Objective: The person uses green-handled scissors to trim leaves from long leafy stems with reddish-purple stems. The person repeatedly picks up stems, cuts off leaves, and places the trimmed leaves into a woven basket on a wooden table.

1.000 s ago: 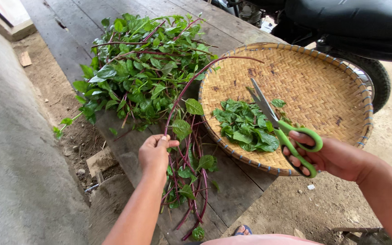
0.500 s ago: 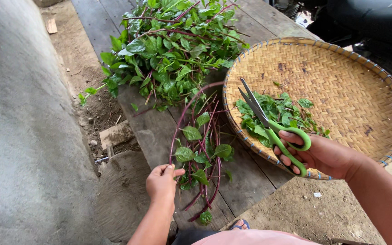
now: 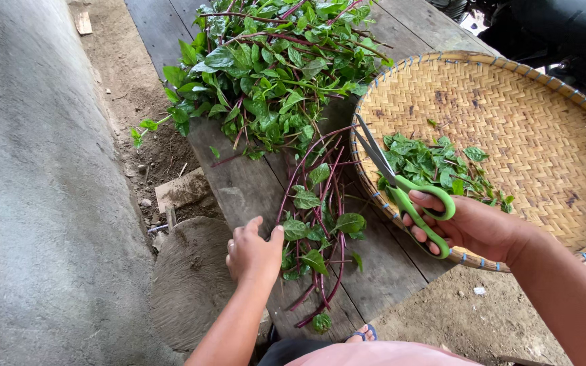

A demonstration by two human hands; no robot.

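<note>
My right hand point(image 3: 473, 227) grips green-handled scissors point(image 3: 401, 186), blades slightly apart and pointing up-left over the rim of a round woven bamboo tray point(image 3: 544, 135). A small heap of cut green leaves point(image 3: 435, 166) lies in the tray. My left hand point(image 3: 252, 251) rests loosely curled on the wooden plank bench point(image 3: 239, 183), its fingers beside a bunch of red-purple stems with a few leaves point(image 3: 320, 230). A big pile of leafy stalks point(image 3: 272, 68) lies further up the bench.
A grey concrete wall point(image 3: 35, 203) runs along the left. Bare dirt with a wood scrap point(image 3: 181, 190) lies between wall and bench. A dark vehicle part point(image 3: 564, 34) sits at the top right. A sandalled toe point(image 3: 361, 333) shows below.
My left hand has let go of the long red stem and dropped down to the bench beside the laid stems. The view has shifted closer; the scissors hand stays by the tray rim.
</note>
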